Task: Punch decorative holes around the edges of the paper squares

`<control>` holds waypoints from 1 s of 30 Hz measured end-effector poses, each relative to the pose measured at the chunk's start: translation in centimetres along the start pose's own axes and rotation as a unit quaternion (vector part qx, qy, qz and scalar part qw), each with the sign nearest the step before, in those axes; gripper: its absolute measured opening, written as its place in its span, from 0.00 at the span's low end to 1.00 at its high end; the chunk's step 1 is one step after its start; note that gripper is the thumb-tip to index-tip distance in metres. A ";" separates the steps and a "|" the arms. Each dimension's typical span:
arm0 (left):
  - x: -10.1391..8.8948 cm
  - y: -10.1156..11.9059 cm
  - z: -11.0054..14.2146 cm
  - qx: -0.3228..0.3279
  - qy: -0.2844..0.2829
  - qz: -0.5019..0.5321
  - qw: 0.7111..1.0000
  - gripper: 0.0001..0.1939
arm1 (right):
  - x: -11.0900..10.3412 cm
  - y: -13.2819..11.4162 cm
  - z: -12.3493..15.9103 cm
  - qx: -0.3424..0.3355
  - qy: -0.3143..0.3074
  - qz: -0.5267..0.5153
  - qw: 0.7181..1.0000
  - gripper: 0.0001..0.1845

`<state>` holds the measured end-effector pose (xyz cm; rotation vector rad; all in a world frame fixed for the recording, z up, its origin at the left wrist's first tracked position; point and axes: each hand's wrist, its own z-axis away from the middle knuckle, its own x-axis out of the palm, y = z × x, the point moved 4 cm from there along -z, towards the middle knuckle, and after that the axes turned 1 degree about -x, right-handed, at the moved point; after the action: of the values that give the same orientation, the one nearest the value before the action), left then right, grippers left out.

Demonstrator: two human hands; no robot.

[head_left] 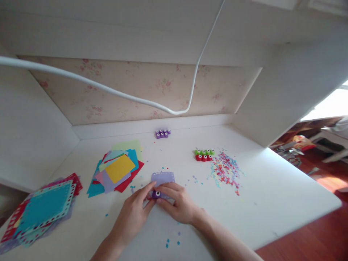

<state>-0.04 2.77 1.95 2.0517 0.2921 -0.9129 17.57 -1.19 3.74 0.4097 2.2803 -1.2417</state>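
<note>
A purple craft punch (156, 194) sits between my two hands at the near edge of a lavender paper card (163, 177). Small punched holes line the card's far edge. My left hand (137, 206) grips the punch from the left, thumb and fingers closed around its side. From the right, my right hand (176, 201) has its fingers over the card and its thumb against the punch. The card's near part is hidden under the fingers and the punch.
Loose coloured paper cards (119, 170) lie at left, with a stack of hole-edged cards (47, 203) beyond. Purple punches (162, 134) stand at the back; green and red punches (204, 155) stand right, beside a confetti heap (225, 168). A white cable (122, 95) hangs in front.
</note>
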 end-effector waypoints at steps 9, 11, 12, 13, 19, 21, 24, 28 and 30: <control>0.7 0.0 -0.1 0.018 0.021 -0.006 1.000 0.19 | -0.3 1.3 -0.7 0.081 0.048 -0.070 0.993 0.11; 0.4 0.1 -0.1 0.013 0.020 -0.015 1.000 0.17 | -1.8 1.9 -1.0 0.105 0.075 -0.062 0.990 0.12; 0.3 0.0 -0.1 0.015 0.020 -0.026 0.999 0.15 | -2.8 2.3 -1.1 0.117 0.090 -0.053 0.988 0.12; 0.2 -0.2 0.0 0.021 0.020 -0.040 0.999 0.14 | -4.0 2.9 -1.3 0.133 0.104 -0.040 0.985 0.13; 0.4 -1.0 0.2 0.067 -0.018 -0.133 0.989 0.14 | -14.0 9.7 -2.2 0.289 0.186 0.065 0.937 0.24; 0.5 -1.0 0.2 0.072 -0.027 -0.143 0.987 0.15 | -17.5 12.2 -2.1 0.331 0.208 0.110 0.914 0.26; 0.5 -0.9 0.2 0.073 -0.022 -0.135 0.988 0.14 | -21.6 15.4 -1.6 0.378 0.228 0.194 0.876 0.24; 0.4 -0.9 0.2 0.065 -0.006 -0.122 0.990 0.14 | -23.7 18.3 -1.1 0.419 0.198 0.277 0.842 0.18; 0.3 -0.9 0.2 0.058 -0.004 -0.123 0.991 0.14 | -23.7 19.2 -1.0 0.429 0.173 0.307 0.832 0.17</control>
<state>-0.36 3.17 1.07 2.1493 0.5062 -1.1101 46.14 9.49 4.27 1.6484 1.4419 -1.8378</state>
